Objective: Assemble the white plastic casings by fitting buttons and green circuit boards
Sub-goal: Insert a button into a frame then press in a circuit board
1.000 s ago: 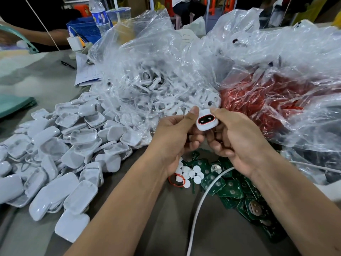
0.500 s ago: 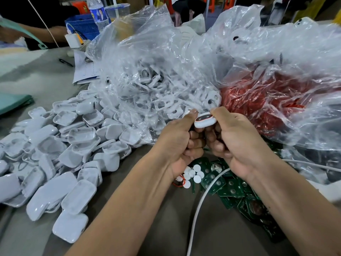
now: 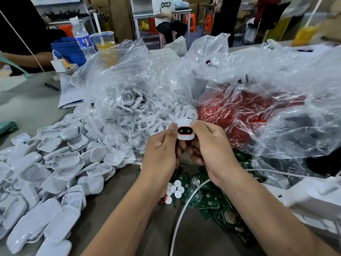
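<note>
Two bare hands hold one small white casing point(image 3: 186, 130) up just above the middle of the view. Half a second ago it was tipped nearly edge-on; now it is turned to face the camera, showing a dark oval window ringed in red. The left hand point(image 3: 162, 150) pinches its left side with the thumb, and the right hand point(image 3: 212, 145) pinches its right side, so both hands grasp the casing. This looks like an inspection of a fitted piece, so this unit is probably close to done; that is a judgement.

Below the hands, at 6 o'clock, small white round buttons point(image 3: 176, 189) lie in a loose cluster on the grey table point(image 3: 110, 209), touching a scatter of green circuit boards point(image 3: 212, 202) that spreads toward 5 o'clock. A white cable point(image 3: 182, 215) curves across the boards.

At 8 o'clock a large heap of white shells point(image 3: 55, 169) covers the table. Beyond the hands, at 11 o'clock, a clear plastic bag point(image 3: 129, 100) holds more white parts. At 2 o'clock a second clear bag point(image 3: 249, 111) holds red parts.

At 10 o'clock stand a water bottle point(image 3: 82, 39) and a blue container point(image 3: 68, 50). Farther back, people sit near stools and cardboard boxes in a workshop.
</note>
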### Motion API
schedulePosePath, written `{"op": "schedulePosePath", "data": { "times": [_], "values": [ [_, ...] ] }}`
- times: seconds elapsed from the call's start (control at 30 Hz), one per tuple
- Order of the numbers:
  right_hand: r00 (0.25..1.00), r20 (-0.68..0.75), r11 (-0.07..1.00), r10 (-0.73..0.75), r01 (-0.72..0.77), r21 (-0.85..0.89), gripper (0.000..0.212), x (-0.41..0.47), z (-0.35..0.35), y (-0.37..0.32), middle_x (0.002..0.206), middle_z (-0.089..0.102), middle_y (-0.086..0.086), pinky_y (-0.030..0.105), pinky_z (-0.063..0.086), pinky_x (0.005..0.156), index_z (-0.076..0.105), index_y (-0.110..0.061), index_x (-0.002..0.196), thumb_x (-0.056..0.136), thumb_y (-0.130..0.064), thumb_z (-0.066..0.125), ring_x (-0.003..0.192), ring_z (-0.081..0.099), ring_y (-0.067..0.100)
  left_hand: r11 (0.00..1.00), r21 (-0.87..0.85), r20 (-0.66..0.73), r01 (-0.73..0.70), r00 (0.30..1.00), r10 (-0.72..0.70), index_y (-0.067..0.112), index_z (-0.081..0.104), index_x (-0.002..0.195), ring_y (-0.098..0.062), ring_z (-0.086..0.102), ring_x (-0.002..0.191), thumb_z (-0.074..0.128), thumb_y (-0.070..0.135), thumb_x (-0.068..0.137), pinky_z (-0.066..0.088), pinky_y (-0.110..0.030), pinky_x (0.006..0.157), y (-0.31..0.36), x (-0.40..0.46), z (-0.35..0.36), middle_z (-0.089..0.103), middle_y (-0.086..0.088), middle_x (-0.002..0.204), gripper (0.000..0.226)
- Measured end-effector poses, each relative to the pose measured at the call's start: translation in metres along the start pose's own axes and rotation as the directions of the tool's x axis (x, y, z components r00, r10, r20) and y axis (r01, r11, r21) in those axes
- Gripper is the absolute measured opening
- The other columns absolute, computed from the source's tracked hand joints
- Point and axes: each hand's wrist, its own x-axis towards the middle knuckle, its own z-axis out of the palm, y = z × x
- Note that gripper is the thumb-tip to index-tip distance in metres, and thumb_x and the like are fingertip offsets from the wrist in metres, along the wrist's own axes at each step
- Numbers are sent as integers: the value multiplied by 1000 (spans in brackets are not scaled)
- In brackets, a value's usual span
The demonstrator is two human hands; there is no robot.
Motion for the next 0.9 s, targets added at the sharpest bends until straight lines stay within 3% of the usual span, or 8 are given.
{"op": "schedulePosePath", "data": {
  "times": [0.2, 0.33, 0.43, 0.53, 0.6, 0.7, 0.8, 0.9],
  "values": [
    [992, -83, 987, 92, -80, 141, 28, 12, 5, -24, 70, 68, 6, 25, 46, 44, 75, -15, 84, 101, -25, 55, 56, 61, 15, 990, 87, -69, -114, 990, 120, 23, 70, 66, -8, 55, 49, 42, 44, 109, 46, -26, 53, 11, 11, 21, 59, 8, 53, 55],
    [950, -310, 993, 30, 7, 116, 25, 50, 7, -68, 71, 62, 7, 33, 52, 54, 60, -13, 76, 98, -21, 51, 63, 61, 22, 960, 152, -89, -237, 964, 252, 19, 64, 57, -7, 48, 47, 49, 38, 108, 39, -29, 56, 34, 50, 49, 55, 4, 49, 56],
    [859, -508, 997, -70, 72, -15, 26, 96, -2, -102, 67, 66, 9, 34, 52, 51, 55, -5, 75, 97, -14, 45, 57, 63, 27, 901, 311, -106, -302, 931, 349, 23, 63, 51, -3, 53, 49, 51, 30, 108, 38, -25, 56, 55, 87, 70, 57, 11, 49, 59],
    [801, -598, 998, 7, -41, -43, 22, 141, -19, -126, 58, 60, 10, 23, 39, 44, 53, -4, 74, 94, -3, 45, 45, 56, 22, 687, 644, -33, -337, 884, 465, 10, 71, 84, -20, 59, 76, 52, 31, 105, 40, -36, 70, 68, 125, 80, 68, -2, 80, 35],
    [783, -615, 991, 96, -134, -16, 23, 170, -32, -135, 62, 55, 10, 21, 35, 43, 49, -4, 76, 97, -3, 41, 48, 52, 21, 419, 832, 116, -364, 852, 511, 16, 70, 106, -28, 56, 98, 55, 26, 101, 41, -37, 83, 71, 149, 81, 64, -10, 104, 18],
    [828, -547, 962, 122, -234, -140, 27, 197, -45, -147, 71, 51, 10, 16, 34, 33, 47, -5, 81, 105, -1, 34, 52, 50, 18, 110, 938, 252, -327, 867, 430, 26, 66, 125, -38, 37, 126, 62, 20, 92, 41, -36, 95, 70, 173, 81, 45, -15, 128, 34],
    [925, -372, 902, 80, -226, -367, 27, 216, -47, -156, 84, 55, 15, 27, 59, 57, 51, -4, 80, 102, 11, 45, 65, 61, 22, 18, 968, 228, -251, 907, 354, 26, 68, 125, -40, 31, 129, 62, 19, 85, 36, -39, 93, 70, 189, 76, 40, -15, 130, 41],
    [939, -340, 821, 53, -235, -521, 18, 226, -53, -155, 105, 60, 22, 32, 62, 67, 57, 1, 89, 101, 11, 49, 79, 69, 27, 66, 979, 168, -195, 942, 291, 24, 69, 123, -39, 30, 128, 65, 20, 77, 34, -38, 92, 73, 199, 68, 40, -16, 129, 46]
  ]
}}
